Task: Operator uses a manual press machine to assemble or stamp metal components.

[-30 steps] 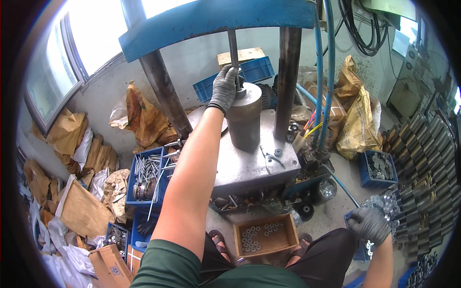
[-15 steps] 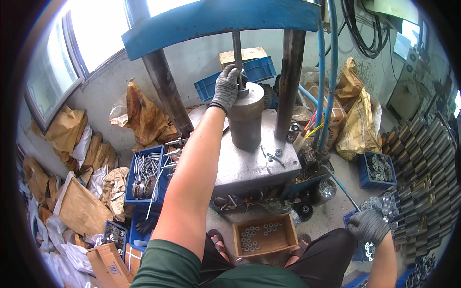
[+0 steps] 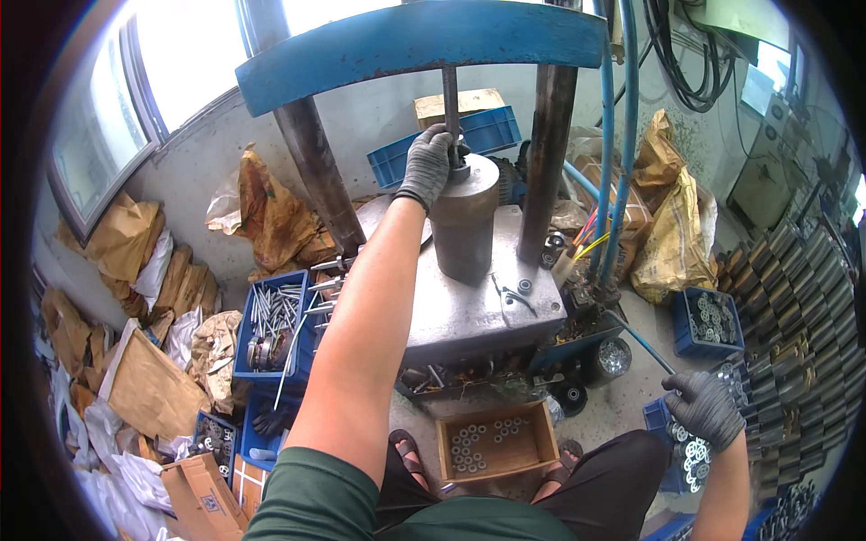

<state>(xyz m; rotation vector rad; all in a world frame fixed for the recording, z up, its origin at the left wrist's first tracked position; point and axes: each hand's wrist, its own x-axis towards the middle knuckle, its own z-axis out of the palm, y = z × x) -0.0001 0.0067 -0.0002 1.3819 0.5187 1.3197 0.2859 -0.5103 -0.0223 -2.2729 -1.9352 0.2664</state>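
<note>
Left hand [image 3: 428, 164]: curled at rod [image 3: 450, 95], grip hidden | rod: upright above cylinder [image 3: 466, 239] | right hand [image 3: 708, 411]: by lever [image 3: 642, 343], right of cylinder, hold unclear | risk: descending rod could pinch left hand

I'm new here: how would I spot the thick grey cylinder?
Find the blue crossbeam up top, then the silvery table below it. On that, just right of the gloved left hand, stands the grey cylinder, shorter and thicker than the two dark posts flanking it.
</note>
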